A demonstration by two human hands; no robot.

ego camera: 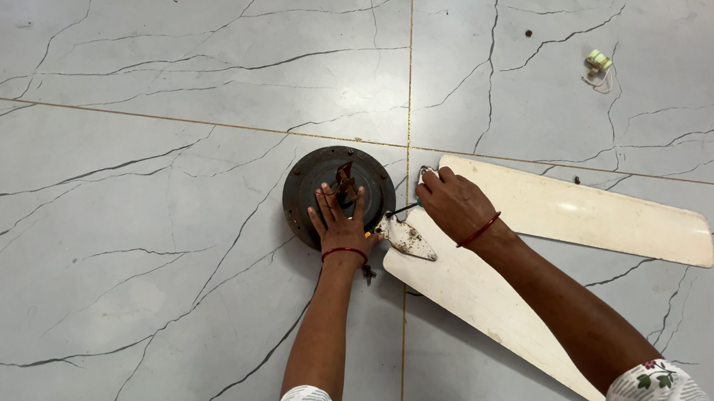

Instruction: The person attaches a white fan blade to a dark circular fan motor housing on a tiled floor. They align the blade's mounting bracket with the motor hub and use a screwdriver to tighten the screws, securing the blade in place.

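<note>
Fan motor housing [329, 181], lying on floor [108, 261] at twelve o'clock, is being steadied by left hand [340, 223] pressing flat, fingers spread, while right hand [454, 204], closed around a small tool [401, 210], is working where cream blades [562, 219] attach.

Item count, head view:

- Hands: two. The left hand [340, 223] lies at 6 o'clock on the motor housing; the right hand [454, 204] lies at 3 o'clock from it.
- Round dark motor housing [309, 188]: one.
- Cream fan blades: two, the upper blade [588, 211] pointing toward 4 o'clock, the lower blade [480, 299] toward 5 o'clock.
- Red wrist threads: two, one per wrist.
- Small green-and-white part [598, 61] with thin wire: one, at 2 o'clock.
</note>
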